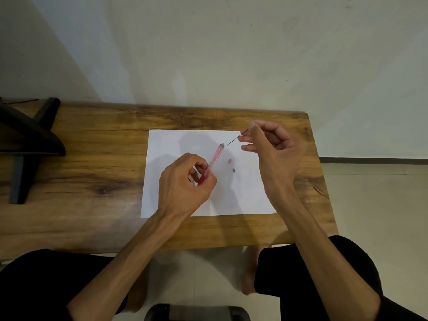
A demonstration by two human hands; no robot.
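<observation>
Wood table (92, 158), white paper (176, 140): left grip (185, 181) wraps translucent pink pencil (216, 155), right grip (273, 154) pinches thin lead (234, 140).

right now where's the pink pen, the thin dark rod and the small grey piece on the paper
pink pen (215, 158), head view, midway along the clear pink barrel
thin dark rod (234, 140), head view, middle of its bare stretch
small grey piece (234, 170), head view, centre of the piece
</observation>
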